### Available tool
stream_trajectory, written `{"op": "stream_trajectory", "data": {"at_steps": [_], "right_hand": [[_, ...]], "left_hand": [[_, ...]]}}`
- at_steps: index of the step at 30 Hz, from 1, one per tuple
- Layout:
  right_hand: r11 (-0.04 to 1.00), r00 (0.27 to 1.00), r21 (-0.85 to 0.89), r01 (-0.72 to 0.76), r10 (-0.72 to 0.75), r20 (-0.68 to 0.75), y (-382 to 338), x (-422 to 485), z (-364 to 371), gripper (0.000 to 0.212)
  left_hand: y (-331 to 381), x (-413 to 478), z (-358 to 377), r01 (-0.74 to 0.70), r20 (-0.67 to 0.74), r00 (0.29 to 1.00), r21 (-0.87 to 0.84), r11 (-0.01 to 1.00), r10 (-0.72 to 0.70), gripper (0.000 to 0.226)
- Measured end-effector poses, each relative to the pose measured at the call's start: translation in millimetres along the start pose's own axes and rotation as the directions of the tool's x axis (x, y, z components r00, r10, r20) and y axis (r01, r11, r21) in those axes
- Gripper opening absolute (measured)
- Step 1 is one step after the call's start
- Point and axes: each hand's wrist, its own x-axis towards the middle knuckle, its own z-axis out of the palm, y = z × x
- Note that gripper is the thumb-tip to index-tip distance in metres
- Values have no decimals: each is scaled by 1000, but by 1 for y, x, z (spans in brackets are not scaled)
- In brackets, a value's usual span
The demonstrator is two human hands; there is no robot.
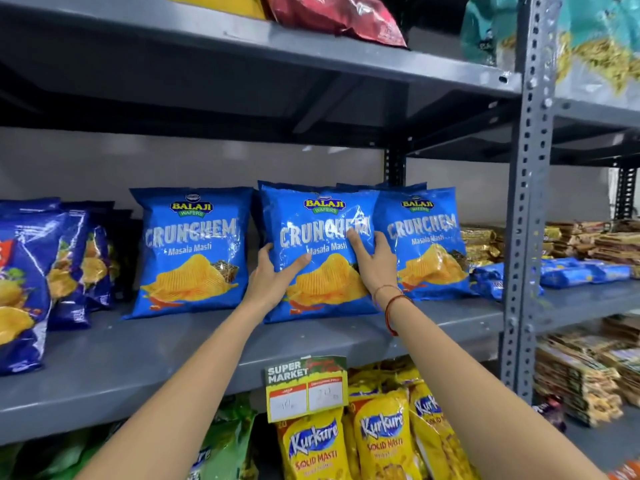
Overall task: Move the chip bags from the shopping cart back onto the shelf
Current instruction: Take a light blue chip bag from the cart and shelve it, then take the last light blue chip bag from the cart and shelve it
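Standing the bags upright was plainly the point of the shelf (138, 368), a flat grey steel deck on a punched upright (528, 202); its smooth paint let a bag slide back without snagging. I saw no cart. Three blue bags faced out in a row: the left bag (192, 251) apart from the others, the right bag (424, 240) partly tucked behind the middle bag (317, 247), which stood at the front with its base on the deck. That film was glossy, puffed with air and crinkled, so I judged a flat press safer than a pinch. My left hand (273, 282) cupped its lower left edge, fingers behind it and thumb across the front. My right hand (375, 261) lay on its right side, fingers spread flat. A red thread (393, 306) circled that wrist.
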Motion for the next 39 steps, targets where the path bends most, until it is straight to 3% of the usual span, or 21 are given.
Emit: {"op": "stream_trajectory", "data": {"at_steps": [5, 8, 10, 13, 16, 20, 23, 27, 31, 35, 39], "right_hand": [[996, 995, 52, 70, -66, -75, -7, -17, -29, 56], [988, 986, 105, 115, -101, -131, -9, -41, -59, 45], [983, 978, 117, 141, -119, -174, -7, -60, -81, 33], [985, 964, 93, 143, -117, -240, 8, -94, -115, 15], [998, 955, 33, 52, -41, -295, 41, -133, -151, 18], [985, 930, -73, -157, 123, -347, 105, -193, -202, 28], [933, 875, -131, -335, 257, -409, 159, -246, -241, 24], [775, 704, -129, -618, 473, -530, 232, -327, -291, 24], [497, 435, -79, -864, 659, -613, 295, -422, -339, 34], [209, 168, -3, -978, 777, -607, 336, -515, -370, 47], [7, -54, 99, -995, 799, -599, 367, -580, -387, 60]], "left_hand": [[17, -13, 0, -109, -188, 973, 122, 986, 131, 83], [37, -35, 10, -318, -307, 884, 158, 935, 353, 64], [47, -56, 26, -453, -293, 833, 126, 882, 470, 49], [51, -93, 62, -561, -175, 810, 45, 827, 559, 35], [34, -131, 112, -579, -2, 815, -33, 815, 579, 29], [-13, -180, 185, -479, 289, 826, -92, 873, 484, 27], [-58, -218, 238, -385, 514, 781, -52, 921, 355, 27], [-119, -280, 295, -280, 768, 626, 57, 958, 137, 32], [-173, -348, 336, -214, 909, 411, 173, 961, -72, 38], [-219, -411, 371, -199, 957, 132, 282, 939, -260, 45], [-256, -458, 404, -226, 915, -45, 381, 897, -400, 55]]}}
